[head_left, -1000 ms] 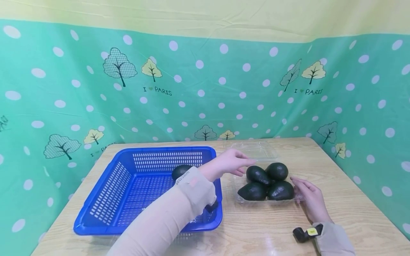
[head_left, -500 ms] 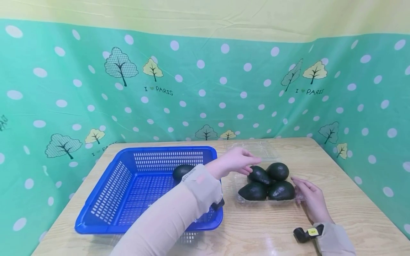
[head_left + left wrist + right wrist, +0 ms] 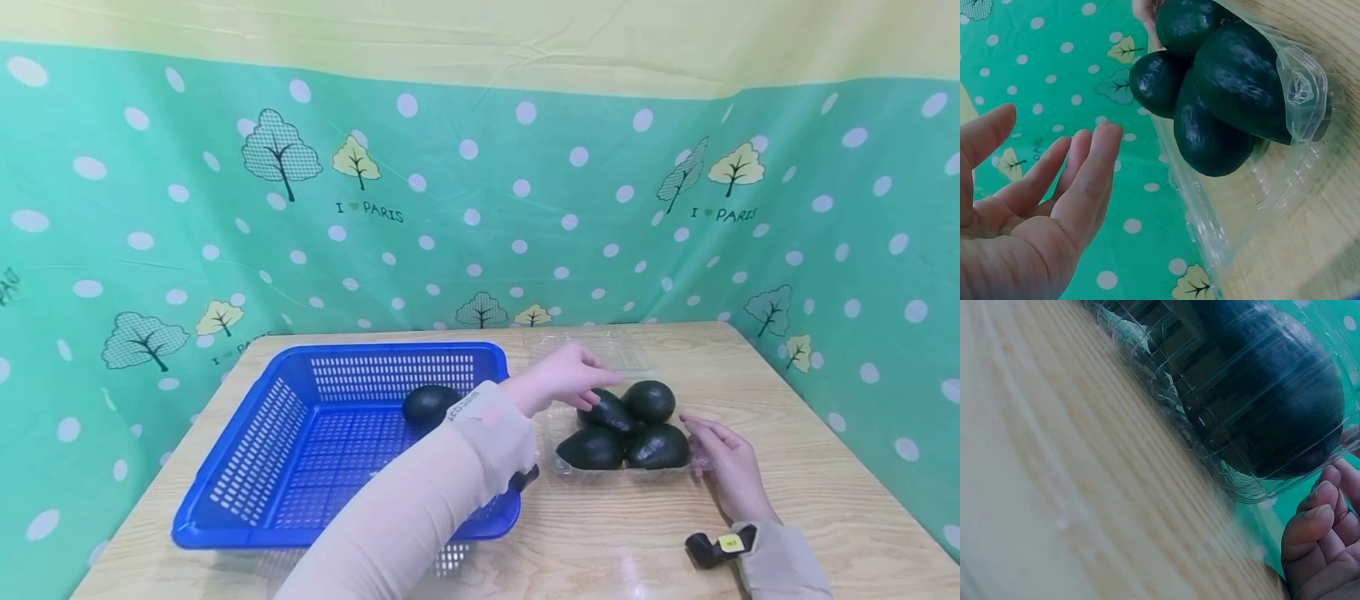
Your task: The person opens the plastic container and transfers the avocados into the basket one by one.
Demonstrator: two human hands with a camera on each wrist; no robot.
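Several dark avocados (image 3: 591,448) sit heaped in a clear plastic box (image 3: 555,423) right of centre on the table. Over the rear left avocado (image 3: 609,412) reaches my left hand (image 3: 564,377), fingers extended and apart from the fruit in the left wrist view, with nothing in its palm (image 3: 1038,234). My right hand (image 3: 726,467) is at the box's right side; its thumb and fingers (image 3: 1313,519) pinch the rim in the right wrist view. Another avocado (image 3: 427,406) lies in the blue basket (image 3: 337,537), partly covered by my left sleeve.
The blue slotted basket fills the table's left side, and my left forearm crosses its right wall. Behind the box lies its clear plastic lid (image 3: 636,357). Polka-dot cloth (image 3: 517,250) hangs around the wooden table (image 3: 795,467).
My left hand has moved rightward from the box's left edge to over the rear left avocado. More of the avocado in the basket shows. My right hand has stayed at the box.
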